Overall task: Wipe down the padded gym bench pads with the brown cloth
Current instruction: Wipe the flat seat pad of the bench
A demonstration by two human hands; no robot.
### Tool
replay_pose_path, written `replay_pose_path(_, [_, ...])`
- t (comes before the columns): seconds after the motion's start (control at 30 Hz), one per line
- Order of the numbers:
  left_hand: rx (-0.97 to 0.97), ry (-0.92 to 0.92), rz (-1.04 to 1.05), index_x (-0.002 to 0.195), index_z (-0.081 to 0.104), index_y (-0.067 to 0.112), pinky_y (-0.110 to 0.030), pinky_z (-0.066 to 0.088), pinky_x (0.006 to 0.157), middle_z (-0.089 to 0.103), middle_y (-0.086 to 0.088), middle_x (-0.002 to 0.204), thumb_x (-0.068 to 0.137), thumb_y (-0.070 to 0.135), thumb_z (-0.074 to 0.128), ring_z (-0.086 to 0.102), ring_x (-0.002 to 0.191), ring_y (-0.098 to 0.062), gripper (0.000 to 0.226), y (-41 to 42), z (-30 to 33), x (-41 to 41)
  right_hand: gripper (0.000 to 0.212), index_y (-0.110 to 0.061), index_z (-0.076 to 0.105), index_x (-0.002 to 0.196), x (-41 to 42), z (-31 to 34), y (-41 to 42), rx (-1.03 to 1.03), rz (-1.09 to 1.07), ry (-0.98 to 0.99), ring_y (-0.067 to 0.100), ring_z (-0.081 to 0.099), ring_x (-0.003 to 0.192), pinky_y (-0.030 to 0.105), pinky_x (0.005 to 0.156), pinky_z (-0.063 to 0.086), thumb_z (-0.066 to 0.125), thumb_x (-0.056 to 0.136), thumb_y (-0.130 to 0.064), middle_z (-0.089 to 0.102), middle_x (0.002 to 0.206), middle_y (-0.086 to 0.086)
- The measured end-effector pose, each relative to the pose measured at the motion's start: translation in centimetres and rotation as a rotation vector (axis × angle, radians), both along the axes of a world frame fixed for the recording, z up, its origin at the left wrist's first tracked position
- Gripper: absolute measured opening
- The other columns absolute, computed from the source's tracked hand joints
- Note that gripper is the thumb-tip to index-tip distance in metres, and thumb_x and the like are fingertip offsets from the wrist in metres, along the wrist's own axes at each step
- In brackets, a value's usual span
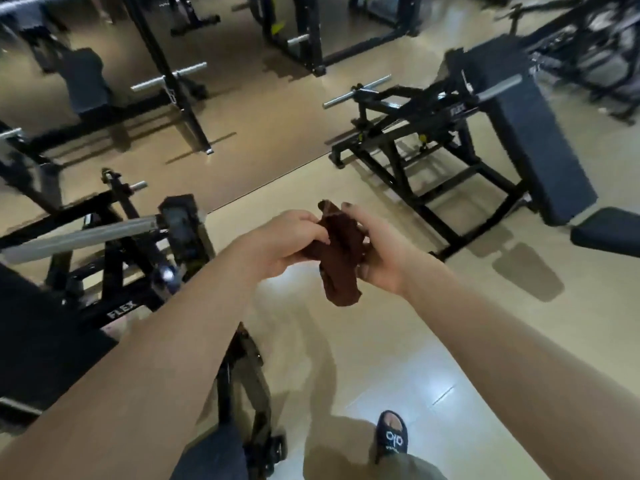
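A: Status of the hands?
B: Left hand (294, 237) and right hand (374, 251) both grip the brown cloth (341, 258), fingers curled round it.
A: Location of the cloth?
B: Bunched between the hands, in the air above the floor (398, 358), well apart from the bench pad (526, 133) at upper right.

A: Non-task stuff?
B: Black FLEX frame (121, 308) near left edge w/ steel bar (79, 235). Beige floor (398, 358). Black slipper (393, 436) at bottom edge.
A: Far side?
B: Rack (166, 81), blurry.
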State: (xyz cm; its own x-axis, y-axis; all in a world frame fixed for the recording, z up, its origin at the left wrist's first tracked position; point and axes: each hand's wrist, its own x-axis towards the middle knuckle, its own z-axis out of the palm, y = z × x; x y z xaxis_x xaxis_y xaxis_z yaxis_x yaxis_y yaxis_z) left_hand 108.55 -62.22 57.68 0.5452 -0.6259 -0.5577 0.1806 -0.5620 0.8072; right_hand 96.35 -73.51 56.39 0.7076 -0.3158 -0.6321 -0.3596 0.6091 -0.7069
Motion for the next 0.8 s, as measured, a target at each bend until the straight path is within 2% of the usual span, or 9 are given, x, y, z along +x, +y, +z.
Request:
replay_pose_path(0.1, [-0.003, -0.008, -0.070, 0.093, 0.055, 0.009, -0.024, 0.057, 0.073, 0.062, -0.011, 0.088, 0.092, -0.004, 0.058, 0.064, 0.082, -0.019, 0.013, -8.3, -0.5, -2.6, 0.022, -0.014, 0.072, 0.114, -3.6, 0.0, -6.5, -0.049, 0.006, -0.040, 0.017, 0.074, 0.083, 0.034, 0.080, 0.063, 0.071, 0.097, -0.029, 0.075, 0.102, 0.009])
replay_pose_path(0.23, [-0.002, -0.010, -0.096, 0.097, 0.054, 0.007, -0.025, 0.056, 0.072, 0.059, -0.012, 0.091, 0.088, 0.000, 0.061, 0.064, 0.080, -0.019, 0.014, -17.8, -1.3, -5.1, 0.024, -0.011, 0.069, 0.121, -7.0, -1.0, -14.5, -0.069, -0.165, 0.000, 0.015, 0.078, 0.078, 0.027, 0.063, 0.062, 0.069, 0.100, -0.023, 0.080, 0.097, 0.006])
replay_pose_path(0.37, [0.082, 0.117, -0.258, 0.118, 0.062, 0.000, -0.023, 0.059, 0.073, 0.070, -0.015, 0.108, 0.077, 0.026, 0.074, 0.072, 0.091, -0.019, 0.050, -24.8, -2.1, -5.8, 0.025, -0.011, 0.064, 0.126, -8.8, -1.9, -21.0, 0.004, -0.384, 0.056, 0.020, 0.078, 0.088, 0.031, 0.067, 0.063, 0.058, 0.105, -0.023, 0.079, 0.107, 0.010])
replay_pose_path(0.47, [0.101, 0.151, -0.324, 0.116, 0.069, 0.003, -0.025, 0.060, 0.076, 0.075, -0.014, 0.106, 0.090, 0.020, 0.068, 0.074, 0.097, -0.020, 0.031, -29.4, -2.1, -5.9, 0.028, -0.009, 0.061, 0.127, -9.1, -2.2, -25.0, 0.072, -0.522, 0.049, 0.030, 0.076, 0.097, 0.037, 0.069, 0.062, 0.048, 0.106, -0.023, 0.076, 0.113, 0.017])
replay_pose_path(0.53, [0.061, 0.139, -0.324, 0.108, 0.070, 0.005, -0.023, 0.059, 0.071, 0.074, -0.011, 0.097, 0.093, 0.013, 0.065, 0.072, 0.090, -0.017, 0.018, -32.6, -1.9, -5.6, 0.027, -0.007, 0.062, 0.121, -9.1, -2.2, -27.6, 0.105, -0.608, 0.050, 0.030, 0.077, 0.089, 0.036, 0.064, 0.062, 0.045, 0.107, -0.023, 0.075, 0.107, 0.018])
replay_pose_path(0.6, [0.031, 0.137, -0.357, 0.107, 0.068, 0.006, -0.021, 0.058, 0.066, 0.072, -0.010, 0.096, 0.094, 0.008, 0.064, 0.070, 0.087, -0.016, 0.013, -36.1, -1.9, -5.1, 0.027, -0.006, 0.063, 0.115, -8.9, -2.3, -30.5, 0.137, -0.658, 0.052, 0.028, 0.077, 0.079, 0.033, 0.058, 0.060, 0.044, 0.107, -0.024, 0.075, 0.099, 0.017])
replay_pose_path(0.63, [0.019, 0.131, -0.372, 0.109, 0.067, 0.006, -0.022, 0.058, 0.066, 0.072, -0.009, 0.099, 0.094, 0.006, 0.064, 0.071, 0.090, -0.016, 0.016, -37.9, -2.0, -4.7, 0.029, -0.006, 0.063, 0.117, -8.7, -2.3, -31.9, 0.143, -0.669, 0.053, 0.029, 0.076, 0.085, 0.034, 0.061, 0.061, 0.045, 0.107, -0.026, 0.075, 0.102, 0.018])
replay_pose_path(0.73, [-0.016, 0.082, -0.375, 0.125, 0.059, 0.011, -0.028, 0.063, 0.069, 0.068, -0.010, 0.114, 0.092, 0.000, 0.064, 0.069, 0.101, -0.021, 0.035, -43.8, -2.5, -3.3, 0.031, -0.009, 0.061, 0.127, -7.8, -2.8, -37.1, 0.126, -0.698, 0.077, 0.032, 0.071, 0.108, 0.046, 0.087, 0.059, 0.047, 0.107, -0.028, 0.072, 0.118, 0.018])
replay_pose_path(0.8, [-0.042, 0.057, -0.376, 0.123, 0.055, 0.015, -0.035, 0.064, 0.080, 0.066, -0.009, 0.114, 0.092, -0.002, 0.062, 0.068, 0.100, -0.022, 0.036, -47.8, -2.4, -2.0, 0.029, -0.011, 0.061, 0.129, -6.9, -2.9, -40.5, 0.123, -0.734, 0.090, 0.032, 0.069, 0.114, 0.049, 0.094, 0.057, 0.049, 0.106, -0.026, 0.072, 0.122, 0.017])
